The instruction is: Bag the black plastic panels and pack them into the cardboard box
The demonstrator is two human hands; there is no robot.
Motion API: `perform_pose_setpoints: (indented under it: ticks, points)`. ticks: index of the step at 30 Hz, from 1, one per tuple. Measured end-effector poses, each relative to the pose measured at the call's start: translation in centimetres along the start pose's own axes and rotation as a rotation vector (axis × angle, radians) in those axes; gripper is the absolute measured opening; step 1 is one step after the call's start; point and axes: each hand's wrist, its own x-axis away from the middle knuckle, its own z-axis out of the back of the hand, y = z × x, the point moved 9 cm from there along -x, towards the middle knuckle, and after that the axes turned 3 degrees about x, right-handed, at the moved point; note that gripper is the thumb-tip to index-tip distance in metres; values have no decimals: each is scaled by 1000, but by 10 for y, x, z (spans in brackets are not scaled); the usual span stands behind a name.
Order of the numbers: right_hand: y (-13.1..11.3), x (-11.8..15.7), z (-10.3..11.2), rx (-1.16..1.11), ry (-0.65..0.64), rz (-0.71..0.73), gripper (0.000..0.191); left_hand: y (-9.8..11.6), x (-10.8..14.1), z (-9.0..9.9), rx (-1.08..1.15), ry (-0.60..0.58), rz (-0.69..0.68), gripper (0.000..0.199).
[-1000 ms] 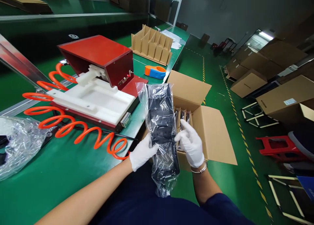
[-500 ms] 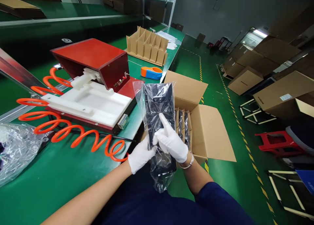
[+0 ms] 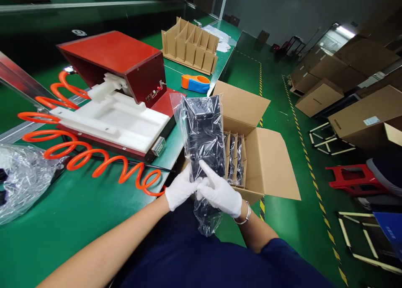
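A long black part in a clear plastic bag (image 3: 205,131) is held upright in front of my body, its loose bag ends sticking out above and below. My left hand (image 3: 182,189), in a white glove, grips its left edge near the middle. Across its front lies my gloved right hand (image 3: 221,193), thumb and fingers closed on the bag. What exactly the black part is I cannot tell. Just behind it stands an open cardboard box (image 3: 276,162) with cardboard dividers, and several bagged black parts (image 3: 240,160) stand in its slots.
On the green bench (image 3: 78,229) sits a red machine (image 3: 109,49) with a white fixture and a coiled orange air hose (image 3: 103,166). A cardboard divider grid (image 3: 191,49) and a blue-orange tape dispenser (image 3: 196,84) lie farther back. A red stool (image 3: 348,179) stands right.
The bagged part has tilted, its upper end leaning away. My right hand has slid down it slightly, and the thumb now lies lower on the bag. The camera view has shifted a little.
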Motion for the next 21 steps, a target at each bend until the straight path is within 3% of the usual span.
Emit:
perform_pose_setpoints:
  ticks: [6,8,11,14,17,21]
  points:
    - [-5,14,30,-42,252,3,103,10,-4,2,67,14,-86,85]
    - [0,20,32,16,231,-24,96,9,-6,2,131,5,-87,89]
    - [17,23,19,156,57,-122,80,5,-6,3,186,-7,-71,90]
    - [33,22,5,275,-83,-207,75,0,-7,3,209,-22,-53,96]
    - [40,19,6,267,-67,-270,82,0,-7,3,256,-32,-62,98]
    - [37,26,26,236,83,-284,90,5,-7,6,293,5,-89,95]
